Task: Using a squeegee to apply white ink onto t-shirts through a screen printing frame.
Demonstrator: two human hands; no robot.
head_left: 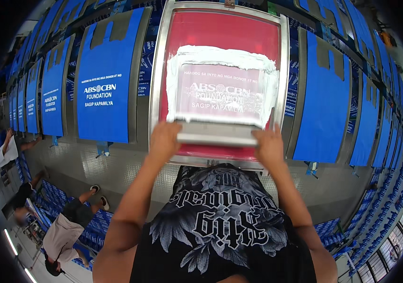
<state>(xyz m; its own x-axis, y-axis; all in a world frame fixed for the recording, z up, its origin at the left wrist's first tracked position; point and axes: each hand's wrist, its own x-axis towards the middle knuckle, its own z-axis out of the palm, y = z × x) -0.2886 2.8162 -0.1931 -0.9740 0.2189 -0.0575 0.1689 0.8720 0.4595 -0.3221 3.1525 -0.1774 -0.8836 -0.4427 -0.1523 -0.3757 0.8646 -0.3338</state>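
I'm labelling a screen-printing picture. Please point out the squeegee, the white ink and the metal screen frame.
Squeegee (218, 136): head view, middle of its long bar.
White ink (220, 57): head view, thick band along the far side.
Metal screen frame (284, 56): head view, right rail.

One view: left camera of a head-worn pair, wide fisheye, upright. Faces steeply down over the wearer's black shirt (215, 207); forearms enter from below. Metal frame (284, 70) close, upper centre; left hand (164, 141) and right hand (268, 144) near mid-picture. Blue sheets (107, 89) curve away both sides; person (63, 236) lower left, farther off, tilted. Corners black.
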